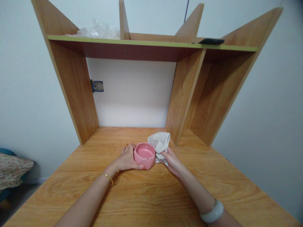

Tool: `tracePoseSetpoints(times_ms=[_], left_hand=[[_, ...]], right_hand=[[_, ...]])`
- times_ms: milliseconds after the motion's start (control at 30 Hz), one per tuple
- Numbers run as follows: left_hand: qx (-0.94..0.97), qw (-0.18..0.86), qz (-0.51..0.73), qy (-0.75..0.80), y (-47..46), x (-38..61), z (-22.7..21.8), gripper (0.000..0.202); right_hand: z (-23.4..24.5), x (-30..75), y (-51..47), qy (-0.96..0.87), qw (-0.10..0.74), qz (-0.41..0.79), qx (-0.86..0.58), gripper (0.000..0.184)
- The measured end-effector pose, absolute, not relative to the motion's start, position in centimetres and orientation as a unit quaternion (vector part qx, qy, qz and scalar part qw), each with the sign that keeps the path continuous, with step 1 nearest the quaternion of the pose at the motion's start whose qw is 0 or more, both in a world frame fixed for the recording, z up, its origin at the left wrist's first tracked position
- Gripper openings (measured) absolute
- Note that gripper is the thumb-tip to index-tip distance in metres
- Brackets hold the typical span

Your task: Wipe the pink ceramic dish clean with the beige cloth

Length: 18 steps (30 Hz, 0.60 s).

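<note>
A glossy pink faceted bowl (145,154) is gripped at its left by the left hand (127,159); at its right, a crumpled off-white cloth (160,142) is held by the right hand (173,161). Both are shown centrally at a wood-grain desktop (139,198), with wooden shelving (151,43) on the far side.

Pale walls (267,110); wood-grain desk (132,201) beneath wooden shelving (181,91); dark floor (21,196) at lower left.

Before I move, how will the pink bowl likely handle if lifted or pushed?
The pink bowl looks glossy, so it may be slippery. Its thick rim suggests something stiff and perhaps heavy for its size. The angular outer sides make rolling unlikely.
</note>
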State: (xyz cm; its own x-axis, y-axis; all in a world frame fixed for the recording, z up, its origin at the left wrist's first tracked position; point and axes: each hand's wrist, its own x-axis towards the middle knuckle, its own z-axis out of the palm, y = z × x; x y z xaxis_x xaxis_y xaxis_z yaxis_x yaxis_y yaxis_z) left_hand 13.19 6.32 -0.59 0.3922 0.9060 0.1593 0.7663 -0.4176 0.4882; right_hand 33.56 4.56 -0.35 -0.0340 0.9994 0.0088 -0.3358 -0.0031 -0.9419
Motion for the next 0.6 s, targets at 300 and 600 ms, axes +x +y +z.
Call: tracePoseSetpoints(times_ms=[300, 600], left_hand=[[0.817, 0.174, 0.209, 0.508, 6.35, 12.83, -0.44, 0.11], [0.81, 0.195, 0.213, 0.51, 6.25, 12.57, -0.3, 0.109]], right_hand=[[-0.35, 33.35, 4.56, -0.421, 0.588, 0.582, -0.371, 0.051], [-0.55, 33.45, 5.12, -0.396, 0.603, 0.583, -0.375, 0.042]])
